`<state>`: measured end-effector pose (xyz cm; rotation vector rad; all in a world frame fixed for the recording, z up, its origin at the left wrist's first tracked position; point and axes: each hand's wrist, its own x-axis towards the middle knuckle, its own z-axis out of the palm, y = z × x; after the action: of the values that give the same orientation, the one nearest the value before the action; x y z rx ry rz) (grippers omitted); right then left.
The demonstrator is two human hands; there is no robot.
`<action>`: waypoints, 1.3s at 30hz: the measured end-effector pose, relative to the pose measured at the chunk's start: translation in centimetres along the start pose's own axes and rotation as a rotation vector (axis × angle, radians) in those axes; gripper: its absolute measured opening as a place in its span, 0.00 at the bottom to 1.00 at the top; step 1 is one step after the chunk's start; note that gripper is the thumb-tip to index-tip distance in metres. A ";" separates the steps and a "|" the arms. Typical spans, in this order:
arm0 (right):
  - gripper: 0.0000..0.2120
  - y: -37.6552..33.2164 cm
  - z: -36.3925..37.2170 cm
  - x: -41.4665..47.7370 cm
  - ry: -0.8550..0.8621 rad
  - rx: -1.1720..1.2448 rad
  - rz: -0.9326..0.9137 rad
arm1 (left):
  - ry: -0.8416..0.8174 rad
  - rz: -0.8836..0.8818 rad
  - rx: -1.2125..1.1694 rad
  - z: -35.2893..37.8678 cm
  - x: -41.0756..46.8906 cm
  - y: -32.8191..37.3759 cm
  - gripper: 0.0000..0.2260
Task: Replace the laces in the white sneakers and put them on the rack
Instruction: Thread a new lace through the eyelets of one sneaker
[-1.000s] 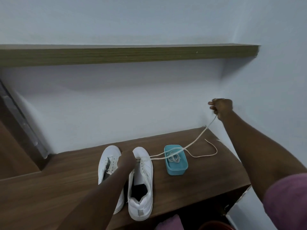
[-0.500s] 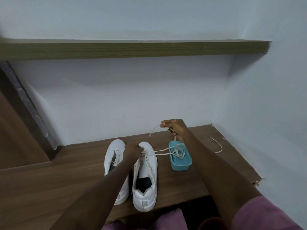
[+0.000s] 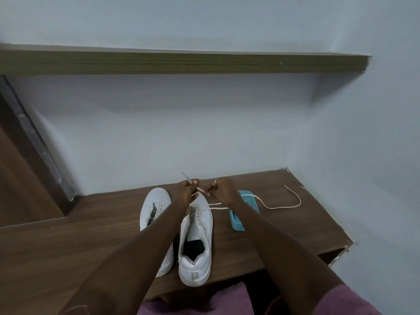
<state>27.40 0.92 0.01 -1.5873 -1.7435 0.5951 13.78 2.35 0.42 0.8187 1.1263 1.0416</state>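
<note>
Since half a second before, the right hand (image 3: 223,189) had drawn in from above the teal box (image 3: 237,221) to meet the left hand (image 3: 187,189) over the toe of the right-hand sneaker (image 3: 197,233). Both hands were curled, and each pinched the white lace (image 3: 279,208) between thumb and fingertips. The left hand held it just below its tip, which stuck up toward the far wall. The right hand gripped it just beside the left, with a short span between them. From the eyelets near the toe, the lace ran right across the box and lay in a loose curve on the wooden ledge (image 3: 91,223). Both sneakers stood side by side on that ledge, toes toward the wall, with the left-hand sneaker (image 3: 152,205) partly hidden behind the left forearm. The box sat just right of the pair.
</note>
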 end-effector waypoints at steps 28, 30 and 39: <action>0.08 0.0 5.7 -1.5 -0.117 0.175 0.307 | 0.110 0.177 1.191 -3.8 0.1 -3.7 0.08; 0.09 0.2 6.6 -2.0 -0.149 0.066 0.268 | 0.150 0.133 1.088 -4.8 0.5 -3.8 0.16; 0.13 -0.2 8.5 -2.6 -0.172 -0.237 0.224 | 0.077 0.057 0.968 -7.0 1.8 -4.2 0.21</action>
<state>20.95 -0.68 -5.93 -1.9648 -1.8286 0.6682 8.19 2.73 -5.78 1.5748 1.7028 0.5266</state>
